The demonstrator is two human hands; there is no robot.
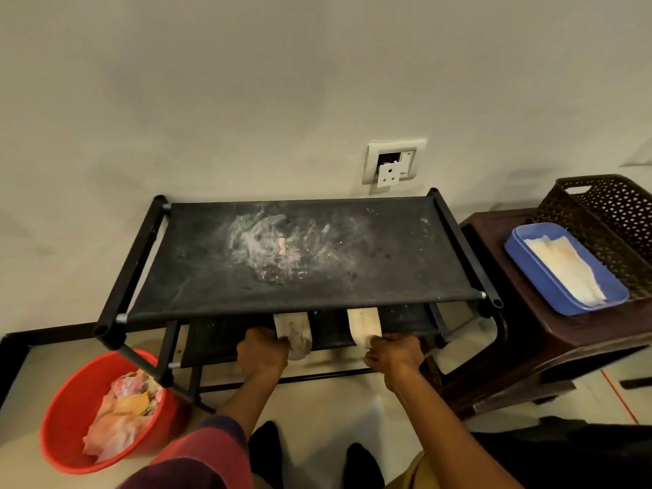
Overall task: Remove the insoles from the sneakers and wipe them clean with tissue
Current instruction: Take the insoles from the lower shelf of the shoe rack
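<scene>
My left hand grips one insole, my right hand grips the other insole. I should slide both gently off the shelf, keeping them flat.

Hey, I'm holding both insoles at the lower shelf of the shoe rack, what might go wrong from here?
1. The top shelf looks dusty; the left insole and right insole could pick up grime if laid there.
2. Both the left hand and right hand are occupied, so taking tissue from the blue tray likely means putting an insole down.

black rack, red bucket, brown basket
</scene>
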